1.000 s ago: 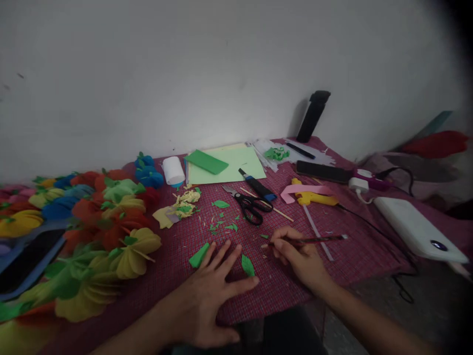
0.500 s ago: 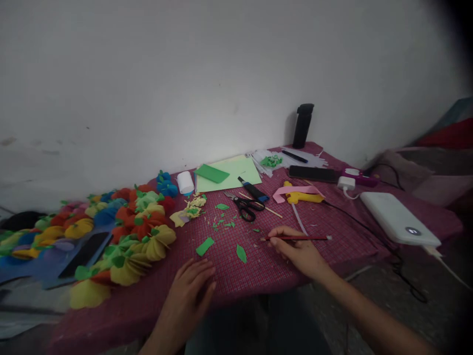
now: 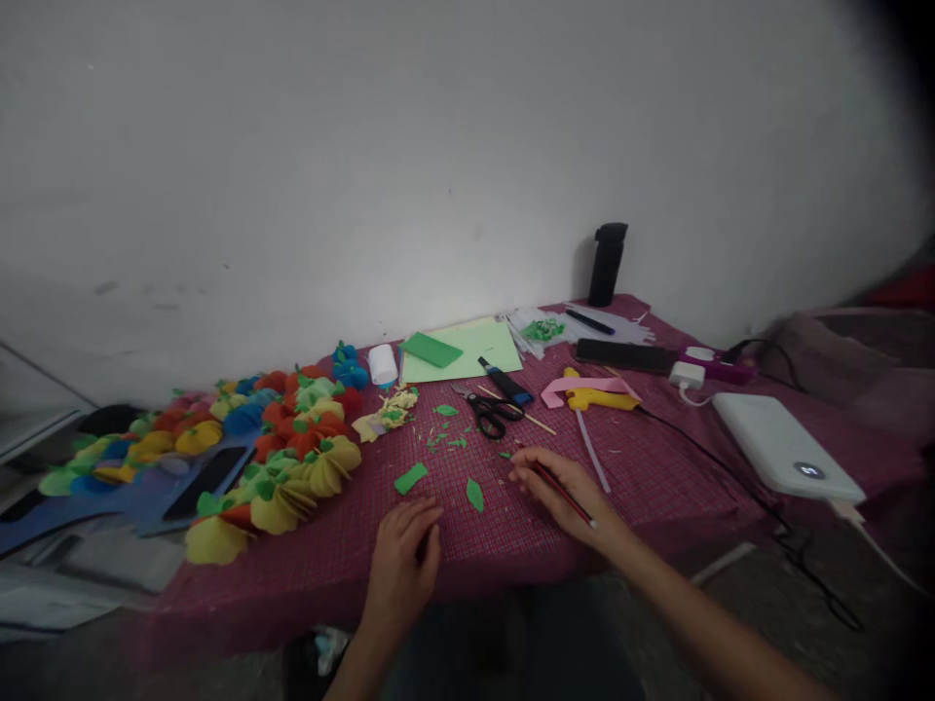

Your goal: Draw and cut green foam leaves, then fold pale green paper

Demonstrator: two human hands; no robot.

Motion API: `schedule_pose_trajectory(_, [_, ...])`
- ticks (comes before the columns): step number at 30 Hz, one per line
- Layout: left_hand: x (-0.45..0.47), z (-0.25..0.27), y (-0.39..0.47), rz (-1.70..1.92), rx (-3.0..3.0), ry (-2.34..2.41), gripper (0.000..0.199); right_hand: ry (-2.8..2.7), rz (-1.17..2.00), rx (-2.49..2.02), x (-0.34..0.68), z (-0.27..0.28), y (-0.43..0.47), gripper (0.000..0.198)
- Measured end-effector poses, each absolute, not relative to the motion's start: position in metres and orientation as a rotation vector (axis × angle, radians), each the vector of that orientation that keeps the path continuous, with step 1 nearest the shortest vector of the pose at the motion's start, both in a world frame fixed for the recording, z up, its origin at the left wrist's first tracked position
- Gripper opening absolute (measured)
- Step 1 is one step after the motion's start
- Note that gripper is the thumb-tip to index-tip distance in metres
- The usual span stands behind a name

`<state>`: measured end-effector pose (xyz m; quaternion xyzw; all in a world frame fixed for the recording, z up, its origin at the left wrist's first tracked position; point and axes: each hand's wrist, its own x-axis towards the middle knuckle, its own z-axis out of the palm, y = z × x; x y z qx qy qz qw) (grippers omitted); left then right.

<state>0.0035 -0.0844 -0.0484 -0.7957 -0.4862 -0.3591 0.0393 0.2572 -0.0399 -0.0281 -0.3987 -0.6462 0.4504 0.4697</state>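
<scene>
The thin red-and-black pencil [image 3: 564, 493] leans in the right hand [image 3: 579, 486], its pale end toward the person. A small green paper piece [image 3: 411, 478] lies near the left hand [image 3: 401, 543].

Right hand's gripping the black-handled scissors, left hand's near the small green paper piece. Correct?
One error: the right hand holds a red-and-black pencil. The head view shows it, with the black-handled scissors lying on the tablecloth. The left hand is near the small green paper piece, as you said.
</scene>
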Motion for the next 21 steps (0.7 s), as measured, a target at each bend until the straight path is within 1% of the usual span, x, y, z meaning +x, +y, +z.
schedule_pose_trajectory(3, [0.007,-0.048,-0.08,-1.113,-2.448,-1.589,0.021,-1.656,1.008,-0.951,0.254,-0.033,-0.034,0.016])
schedule_pose_trajectory(7, [0.018,-0.037,-0.067,-1.067,-2.451,-1.771,0.024,-1.711,1.008,-0.892,0.251,-0.048,-0.027,0.016])
schedule_pose_trajectory(12, [0.031,-0.024,-0.043,-0.733,-2.686,-1.855,0.039,-1.723,1.016,-0.879,0.252,-0.058,-0.025,0.018])
schedule_pose_trajectory(17, [0.035,-0.014,-0.022,-0.487,-2.869,-1.756,0.042,-1.738,1.014,-0.87,0.253,-0.048,-0.028,0.017])
schedule_pose_trajectory(21, [0.034,-0.004,-0.011,-0.297,-2.992,-1.673,0.04,-1.75,1.004,-0.865,0.253,-0.045,-0.029,0.017])
